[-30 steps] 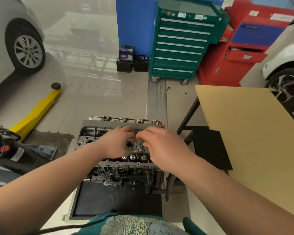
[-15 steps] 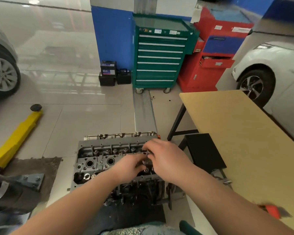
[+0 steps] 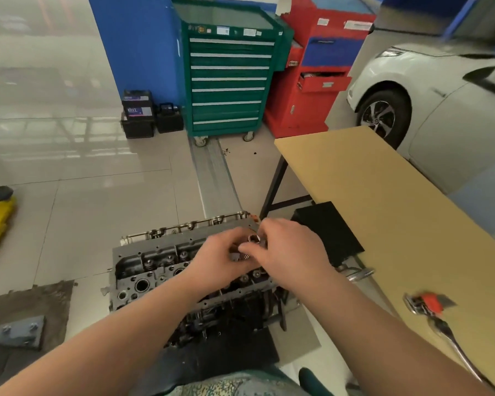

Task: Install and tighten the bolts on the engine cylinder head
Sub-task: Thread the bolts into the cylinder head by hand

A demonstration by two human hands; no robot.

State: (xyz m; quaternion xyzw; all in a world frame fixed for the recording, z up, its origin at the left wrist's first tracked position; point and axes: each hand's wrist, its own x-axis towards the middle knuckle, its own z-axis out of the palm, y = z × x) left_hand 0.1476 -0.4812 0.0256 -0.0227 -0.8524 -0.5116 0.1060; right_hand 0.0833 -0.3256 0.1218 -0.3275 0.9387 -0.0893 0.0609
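Grey metal, the cylinder head (image 3: 166, 270) sits on the floor beside the worktop (image 3: 383, 195). Above its right end, the left hand (image 3: 226, 258) and right hand (image 3: 292, 250) together pinch what looks like a socket (image 3: 253, 239).

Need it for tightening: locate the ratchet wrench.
The ratchet wrench lies on the wooden table, lower right of the head view, right of the right hand.

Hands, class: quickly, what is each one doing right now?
Left hand: fingers curled round small metal parts.
Right hand: pinching a small metal socket-like piece.
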